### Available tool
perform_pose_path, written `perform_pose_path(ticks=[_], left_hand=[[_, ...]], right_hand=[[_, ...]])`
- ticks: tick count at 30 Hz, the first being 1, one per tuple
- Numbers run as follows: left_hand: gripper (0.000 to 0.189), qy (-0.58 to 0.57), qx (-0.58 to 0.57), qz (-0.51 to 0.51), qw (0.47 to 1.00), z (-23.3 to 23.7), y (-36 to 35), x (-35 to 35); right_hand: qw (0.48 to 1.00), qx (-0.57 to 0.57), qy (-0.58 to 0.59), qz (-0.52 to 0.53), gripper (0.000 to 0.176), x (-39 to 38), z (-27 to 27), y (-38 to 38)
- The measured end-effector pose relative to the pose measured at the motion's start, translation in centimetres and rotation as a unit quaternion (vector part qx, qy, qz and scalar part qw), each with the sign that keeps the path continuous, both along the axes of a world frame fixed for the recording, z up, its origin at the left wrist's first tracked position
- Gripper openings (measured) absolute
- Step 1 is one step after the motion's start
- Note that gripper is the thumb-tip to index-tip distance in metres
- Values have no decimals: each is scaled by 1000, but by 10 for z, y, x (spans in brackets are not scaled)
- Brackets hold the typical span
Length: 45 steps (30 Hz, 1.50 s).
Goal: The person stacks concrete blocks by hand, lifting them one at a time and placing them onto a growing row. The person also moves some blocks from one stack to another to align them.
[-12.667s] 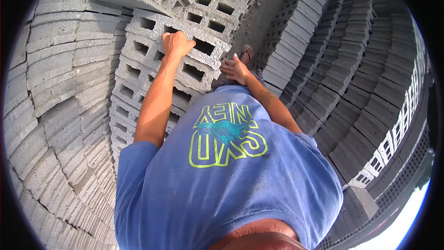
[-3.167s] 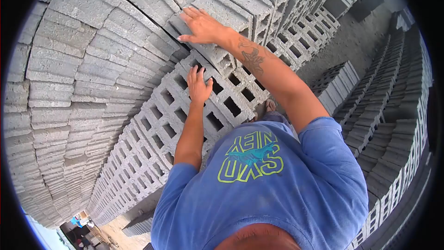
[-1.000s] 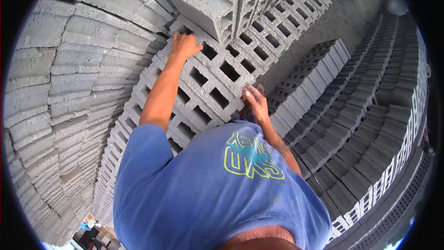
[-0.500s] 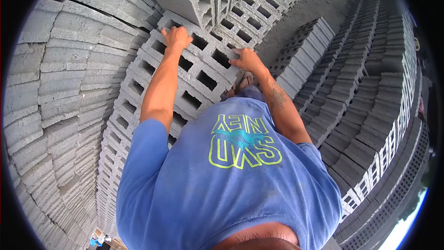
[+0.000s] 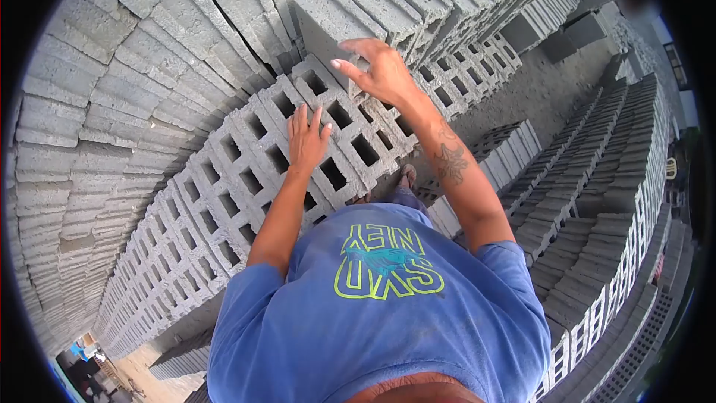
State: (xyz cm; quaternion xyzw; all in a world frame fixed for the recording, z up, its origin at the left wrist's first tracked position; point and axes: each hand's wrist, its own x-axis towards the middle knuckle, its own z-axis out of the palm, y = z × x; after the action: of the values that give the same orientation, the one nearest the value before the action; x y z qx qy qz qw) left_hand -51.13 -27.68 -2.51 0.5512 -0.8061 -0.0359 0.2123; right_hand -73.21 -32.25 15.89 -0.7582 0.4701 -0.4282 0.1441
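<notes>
Beneath both arms runs a long row of grey hollow concrete blocks [image 5: 242, 158], their rectangular holes facing up. My left hand [image 5: 306, 143] lies palm down on top of this row, fingers extended and slightly apart, gripping nothing. Higher and further right, my right hand [image 5: 384, 75] is raised with the thumb and fingers spread, and nothing is between them. It overlaps the near end of an upper tier of blocks; the end concrete block [image 5: 324, 28] there shows its flat side to me, partly covered by the hand.
A tall wall of stacked blocks [image 5: 104, 127] rises close on the left. To the right stand a short low stack [image 5: 511, 145] and long rows of blocks [image 5: 597, 246]. Dusty ground [image 5: 522, 93] shows between them. My foot [image 5: 407, 176] is beside the block row.
Both hands have left the edges of the block they were touching. The right hand has risen toward the upper tier; the left now rests flat on the row. The view has shifted.
</notes>
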Motion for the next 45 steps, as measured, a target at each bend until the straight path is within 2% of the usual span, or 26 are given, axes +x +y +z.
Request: perform_pose_path(ticks=[3,4,6,7,8,9,10,12,18,20,21,22,24,25,26,28,30,32,35,36,37,38,39,40,42,45], left_hand=[[51,-23,-9,61,998,2,12,-9],[51,-31,1,85,996,2,17,-13],[50,-26,8,110,994,0,31,-17],[50,-26,7,117,993,-1,40,-19],[50,-29,8,121,992,-2,47,-21],[45,-26,-10,127,992,-1,52,-22],[45,-34,-9,129,991,-2,53,-22],[44,0,-21,128,992,-3,48,-21],[41,-5,-23,127,992,0,46,-23],[41,-8,-24,132,991,-1,47,-23],[39,3,-39,133,990,-2,47,-23],[39,6,-39,131,991,-4,47,-25],[37,121,-33,147,981,-5,39,-17],[34,133,-30,163,977,9,33,-21],[34,130,-29,152,979,18,21,-20],[32,220,-45,127,966,29,-14,-28],[31,244,-64,88,964,52,-54,-41],[32,268,-62,74,959,66,-97,-52],[40,287,-7,19,958,66,-155,-64],[46,198,185,-29,962,63,-173,-67],[53,97,368,-74,922,61,-186,-70],[60,19,344,-75,936,76,-179,-81],[60,1,358,-85,930,86,-178,-87],[60,-17,373,-95,923,86,-177,-91],[58,-50,372,-115,920,73,-171,-101],[53,-113,366,-154,911,56,-150,-119]], right_hand=[[995,-90,33,36,57,17,21,-87],[993,-97,33,50,57,20,14,-120],[976,-183,121,12,61,27,-9,-177],[976,-181,116,22,61,29,-9,-197],[975,-62,210,39,66,31,-9,-213],[951,60,299,55,72,31,-10,-217],[953,61,292,59,72,31,-13,-221],[919,65,388,36,79,34,-14,-232],[944,31,328,13,72,29,-28,-210],[940,-40,339,-4,70,19,-22,-179],[950,-96,297,-17,68,12,-26,-164],[949,-97,299,-19,68,5,-26,-150],[963,-133,231,-31,64,-5,-25,-123],[964,-129,227,-41,64,-8,-23,-107],[971,-113,208,-38,60,-13,-19,-90],[974,-101,198,-37,55,-23,-14,-64],[983,-93,152,-38,38,-28,-12,-43],[984,-96,141,-46,33,-33,-13,-24],[987,-94,115,-64,23,-43,-19,11],[986,-87,124,-69,21,-47,-23,25],[986,-89,121,-77,19,-51,-25,39],[989,-92,91,-67,22,-59,-34,52],[989,-107,26,-98,31,-64,-49,63],[977,-100,31,-184,43,-69,-55,76],[941,-83,-82,-318,54,-68,-76,92],[898,14,-201,-392,65,-76,-118,134]])
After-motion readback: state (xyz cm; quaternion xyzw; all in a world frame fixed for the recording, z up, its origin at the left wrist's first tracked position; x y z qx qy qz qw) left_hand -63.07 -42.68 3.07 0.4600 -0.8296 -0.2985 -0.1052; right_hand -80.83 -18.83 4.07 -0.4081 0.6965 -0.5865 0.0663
